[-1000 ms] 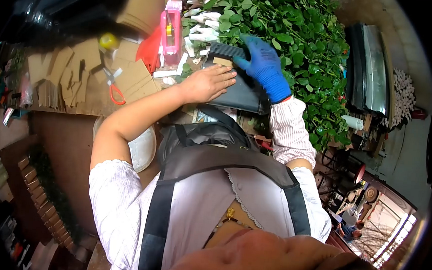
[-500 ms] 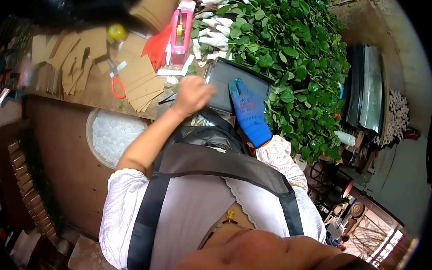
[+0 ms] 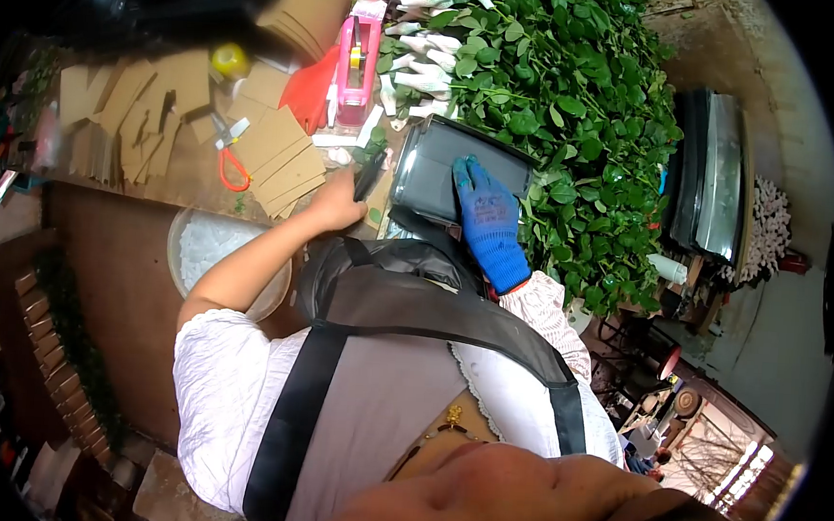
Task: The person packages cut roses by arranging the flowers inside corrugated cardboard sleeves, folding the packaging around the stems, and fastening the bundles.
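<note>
My left hand (image 3: 339,201), bare, is closed around a dark, elongated tool (image 3: 372,170) that points up and away from me; blur hides its exact kind. It is just left of a dark grey rectangular tray (image 3: 427,170) with a raised rim. My right hand (image 3: 487,207), in a blue glove with greenish fingertips, lies flat on the tray's right part, its fingers stretched out. Beyond the tray are flower bunches with white-wrapped heads (image 3: 426,81) and leafy green stems (image 3: 578,127).
Left of my hands are cardboard pieces (image 3: 275,161), orange-handled scissors (image 3: 232,165) and a yellow tape roll (image 3: 229,61). A pink tape dispenser (image 3: 357,71) and red sheet (image 3: 308,91) are further back. A tub of white pieces (image 3: 212,248) stands below the table edge.
My left hand has moved left and toward me, off the tray's side, and now grips the dark tool. My right hand stays flat on the tray; the view has shifted slightly.
</note>
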`<state>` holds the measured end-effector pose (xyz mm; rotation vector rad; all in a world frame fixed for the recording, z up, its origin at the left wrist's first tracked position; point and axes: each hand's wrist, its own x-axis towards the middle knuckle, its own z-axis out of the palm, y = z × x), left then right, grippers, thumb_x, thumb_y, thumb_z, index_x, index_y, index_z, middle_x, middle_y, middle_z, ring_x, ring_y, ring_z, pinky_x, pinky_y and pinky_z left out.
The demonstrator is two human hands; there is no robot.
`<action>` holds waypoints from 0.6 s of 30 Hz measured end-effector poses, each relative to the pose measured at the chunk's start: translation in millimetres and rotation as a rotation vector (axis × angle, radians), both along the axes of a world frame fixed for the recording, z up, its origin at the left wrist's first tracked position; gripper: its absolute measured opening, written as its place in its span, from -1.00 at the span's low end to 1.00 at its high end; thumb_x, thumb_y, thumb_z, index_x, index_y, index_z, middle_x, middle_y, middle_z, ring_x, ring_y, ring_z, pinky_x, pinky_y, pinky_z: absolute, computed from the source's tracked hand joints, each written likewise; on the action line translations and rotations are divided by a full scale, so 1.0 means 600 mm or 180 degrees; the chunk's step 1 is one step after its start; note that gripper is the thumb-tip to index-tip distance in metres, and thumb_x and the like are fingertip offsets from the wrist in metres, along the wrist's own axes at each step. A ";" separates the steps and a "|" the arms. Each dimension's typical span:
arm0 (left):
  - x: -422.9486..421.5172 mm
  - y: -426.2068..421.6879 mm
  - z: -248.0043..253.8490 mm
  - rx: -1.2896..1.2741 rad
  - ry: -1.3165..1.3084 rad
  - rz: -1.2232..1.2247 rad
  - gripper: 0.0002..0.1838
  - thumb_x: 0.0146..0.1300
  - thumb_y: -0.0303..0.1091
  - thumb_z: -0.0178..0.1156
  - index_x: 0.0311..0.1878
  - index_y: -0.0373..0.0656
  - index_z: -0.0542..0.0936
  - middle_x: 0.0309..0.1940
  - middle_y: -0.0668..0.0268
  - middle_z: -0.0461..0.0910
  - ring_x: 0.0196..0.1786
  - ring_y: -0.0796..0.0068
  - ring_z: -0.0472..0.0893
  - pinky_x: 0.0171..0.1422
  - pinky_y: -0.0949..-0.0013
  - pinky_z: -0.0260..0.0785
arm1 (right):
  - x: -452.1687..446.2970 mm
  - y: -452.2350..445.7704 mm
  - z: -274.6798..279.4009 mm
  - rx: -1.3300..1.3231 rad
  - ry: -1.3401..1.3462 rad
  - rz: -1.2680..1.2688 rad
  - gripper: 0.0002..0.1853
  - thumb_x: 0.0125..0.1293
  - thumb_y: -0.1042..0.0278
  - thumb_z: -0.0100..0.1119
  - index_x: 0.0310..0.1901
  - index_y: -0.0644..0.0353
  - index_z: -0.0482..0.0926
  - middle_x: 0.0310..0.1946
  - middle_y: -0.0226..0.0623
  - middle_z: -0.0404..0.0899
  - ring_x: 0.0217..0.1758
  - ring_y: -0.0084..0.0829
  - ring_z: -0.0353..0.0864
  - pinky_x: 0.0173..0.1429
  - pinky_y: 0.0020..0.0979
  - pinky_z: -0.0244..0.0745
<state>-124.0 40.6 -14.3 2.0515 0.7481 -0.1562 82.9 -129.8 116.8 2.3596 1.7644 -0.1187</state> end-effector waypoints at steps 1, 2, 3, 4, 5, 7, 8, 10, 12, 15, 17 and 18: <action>0.005 0.016 0.026 -0.0753 0.0025 0.0101 -0.22 0.02 -0.33 0.28 0.34 -0.41 0.32 0.07 -0.16 0.52 0.16 -0.16 0.51 0.29 0.10 0.37 | -0.003 0.001 0.004 0.0005 0.0050 -0.0044 -0.34 0.22 0.47 0.16 0.40 0.14 0.31 0.40 -0.11 0.35 0.29 -0.18 0.52 0.26 -0.28 0.52; 0.012 0.017 0.076 -0.1049 -0.0055 0.0529 -0.29 0.03 -0.37 0.23 0.31 -0.36 0.35 0.06 -0.21 0.54 0.20 -0.12 0.53 0.32 0.15 0.35 | -0.004 0.002 0.005 0.0012 0.0105 -0.0084 -0.36 0.26 0.48 0.11 0.42 0.12 0.31 0.41 -0.13 0.35 0.29 -0.17 0.52 0.28 -0.29 0.51; 0.021 0.027 0.099 -0.1188 -0.0181 0.0527 -0.34 0.03 -0.44 0.20 0.29 -0.33 0.38 0.04 -0.19 0.56 0.18 -0.08 0.55 0.29 0.18 0.36 | -0.003 0.002 0.004 -0.0006 0.0090 -0.0068 -0.26 0.13 0.43 0.25 0.41 0.15 0.30 0.40 -0.11 0.35 0.29 -0.17 0.52 0.27 -0.28 0.51; 0.032 0.033 0.111 -0.0995 -0.0417 0.0414 -0.35 0.03 -0.48 0.17 0.30 -0.30 0.39 0.04 -0.17 0.57 0.18 -0.08 0.55 0.28 0.18 0.37 | -0.002 0.001 0.001 -0.0024 0.0078 -0.0049 -0.14 0.00 0.37 0.39 0.41 0.17 0.29 0.39 -0.08 0.35 0.29 -0.17 0.51 0.27 -0.27 0.50; 0.040 0.041 0.115 -0.0796 -0.0650 0.0302 -0.35 0.03 -0.53 0.14 0.30 -0.27 0.39 0.04 -0.15 0.58 0.17 -0.07 0.55 0.26 0.18 0.38 | -0.003 0.001 -0.001 -0.0039 0.0067 -0.0029 -0.03 -0.13 0.32 0.53 0.40 0.20 0.28 0.38 -0.05 0.35 0.29 -0.16 0.50 0.26 -0.27 0.50; 0.057 0.066 0.108 -0.0811 -0.0871 -0.0338 -0.40 0.10 -0.52 0.15 0.29 -0.11 0.43 -0.02 -0.09 0.64 0.12 -0.03 0.61 0.18 0.18 0.42 | -0.008 0.003 0.008 -0.0050 0.0030 -0.0011 -0.14 -0.02 0.36 0.43 0.39 0.21 0.30 0.37 -0.05 0.36 0.28 -0.17 0.51 0.25 -0.27 0.50; 0.056 0.070 0.106 -0.0832 -0.0604 -0.0340 -0.44 0.14 -0.45 0.18 0.28 -0.09 0.44 -0.04 -0.09 0.65 0.09 -0.04 0.62 0.16 0.17 0.43 | -0.008 0.004 0.012 -0.0052 -0.0001 -0.0005 -0.20 0.04 0.38 0.38 0.38 0.21 0.31 0.37 -0.05 0.36 0.27 -0.17 0.51 0.25 -0.27 0.50; 0.064 0.076 0.156 -0.0699 -0.0239 -0.0454 -0.50 0.16 -0.42 0.20 0.23 -0.07 0.47 -0.09 -0.05 0.66 0.05 -0.03 0.64 0.14 0.16 0.46 | -0.005 0.002 0.007 -0.0044 -0.0070 0.0043 -0.25 0.09 0.39 0.32 0.37 0.22 0.33 0.37 -0.05 0.36 0.27 -0.17 0.52 0.25 -0.27 0.50; 0.070 0.077 0.171 -0.0386 -0.0045 -0.0663 -0.51 0.11 -0.50 0.17 0.17 -0.06 0.48 -0.15 0.01 0.67 0.00 0.01 0.66 0.12 0.15 0.47 | -0.005 0.002 0.003 -0.0031 -0.0114 0.0053 -0.28 0.12 0.39 0.29 0.36 0.22 0.33 0.37 -0.05 0.36 0.26 -0.17 0.52 0.25 -0.27 0.50; 0.086 0.065 0.192 0.0585 0.0482 -0.0948 -0.65 0.16 -0.36 0.25 0.04 -0.07 0.52 -0.25 0.01 0.68 -0.12 -0.04 0.68 -0.01 0.01 0.50 | -0.006 0.002 -0.003 -0.0052 -0.0142 0.0013 -0.30 0.15 0.39 0.26 0.37 0.21 0.33 0.37 -0.05 0.36 0.26 -0.17 0.52 0.25 -0.26 0.50; 0.086 0.067 0.170 0.0791 0.0548 -0.0940 -0.68 0.17 -0.29 0.28 0.00 -0.07 0.53 -0.31 0.02 0.68 -0.19 -0.07 0.68 -0.07 -0.05 0.49 | -0.002 0.001 -0.013 -0.0111 -0.0148 -0.0031 -0.34 0.20 0.40 0.20 0.37 0.20 0.33 0.37 -0.06 0.36 0.27 -0.16 0.52 0.26 -0.26 0.50; 0.085 0.069 0.166 0.0843 0.0529 -0.0948 -0.67 0.17 -0.28 0.28 0.01 -0.07 0.53 -0.32 0.02 0.68 -0.19 -0.08 0.68 -0.08 -0.05 0.49 | -0.002 0.001 -0.013 -0.0065 -0.0160 -0.0001 -0.37 0.22 0.41 0.16 0.37 0.19 0.34 0.38 -0.06 0.36 0.27 -0.16 0.51 0.26 -0.26 0.50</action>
